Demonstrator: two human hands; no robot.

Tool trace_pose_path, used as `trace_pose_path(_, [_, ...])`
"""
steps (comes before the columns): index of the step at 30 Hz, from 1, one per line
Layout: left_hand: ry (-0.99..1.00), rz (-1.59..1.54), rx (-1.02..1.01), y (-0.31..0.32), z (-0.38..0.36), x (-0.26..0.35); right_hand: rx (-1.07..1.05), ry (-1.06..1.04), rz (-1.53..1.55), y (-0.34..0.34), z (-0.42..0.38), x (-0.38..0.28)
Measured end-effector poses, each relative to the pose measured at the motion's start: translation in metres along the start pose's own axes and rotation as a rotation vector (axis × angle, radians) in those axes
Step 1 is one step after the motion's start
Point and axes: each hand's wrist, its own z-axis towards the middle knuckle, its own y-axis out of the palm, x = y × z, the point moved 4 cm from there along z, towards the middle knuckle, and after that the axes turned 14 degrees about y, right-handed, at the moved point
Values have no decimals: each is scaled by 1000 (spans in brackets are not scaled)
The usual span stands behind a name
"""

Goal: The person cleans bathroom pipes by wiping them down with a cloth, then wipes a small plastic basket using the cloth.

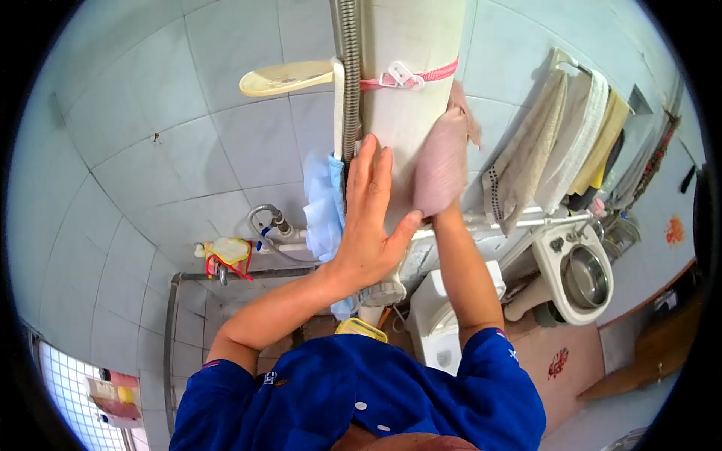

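Observation:
My left hand [367, 218] lies against a thick white vertical pipe [410, 37], its fingers stretched up and thumb apart, holding nothing. A pink cloth [441, 161] wraps over my right hand [447, 213] and presses on the pipe's right side. The cloth hides those fingers; only the heel of the hand and wrist show. Above both hands, a pink strap [440, 72] with a white clip [401, 76] circles the pipe. A ribbed metal hose [350, 68] runs down its left side, and a light blue mesh cloth [320, 207] hangs beside my left hand.
A cream oval dish [282, 77] juts out left of the hose. Towels [579, 135] hang on a rail at the right. Below are a white toilet [432, 301] and a washbasin [603, 289] holding a metal bowl [585, 276]. A tap [280, 222] is low on the left wall.

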Motion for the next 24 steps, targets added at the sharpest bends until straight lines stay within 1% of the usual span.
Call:
trace_pose_path(2, [14, 75, 22, 9, 1, -3, -52, -204, -197, -2, 21, -30])
trace_pose_path(3, [40, 136, 49, 12, 4, -8, -58, -305, -204, -3, 35, -44])
trace_pose_path(5, [56, 192, 66, 23, 1, -23, -75, -431, -167, -8, 67, -62])
trace_pose_path(7, [135, 437, 70, 37, -8, -37, -94, -513, -135, -9, 98, -73])
trace_pose_path(11, [258, 546, 101, 40, -11, -44, -216, -662, -167, 5, 118, -79])
trace_pose_path(13, [220, 564, 95, 41, -13, -42, -284, -730, -218, 11, 122, -86])
trace_pose_path(14, [245, 586, 107, 42, -13, -42, -305, -765, -242, 14, 129, -94])
trace_pose_path(16, [221, 590, 93, 43, -16, -41, -274, -839, -251, 22, 156, -122])
trace_pose_path(18, [246, 613, 88, 45, -18, -39, -206, -926, -223, 35, 191, -155])
trace_pose_path(20, [257, 630, 78, 44, -17, -40, -73, -1060, -197, 48, 219, -186])
trace_pose_path(21, [268, 633, 78, 44, -18, -40, -80, -1061, -189, 52, 219, -184])
trace_pose_path(24, [252, 629, 108, 45, -18, -35, -278, -927, 74, 68, 223, -161])
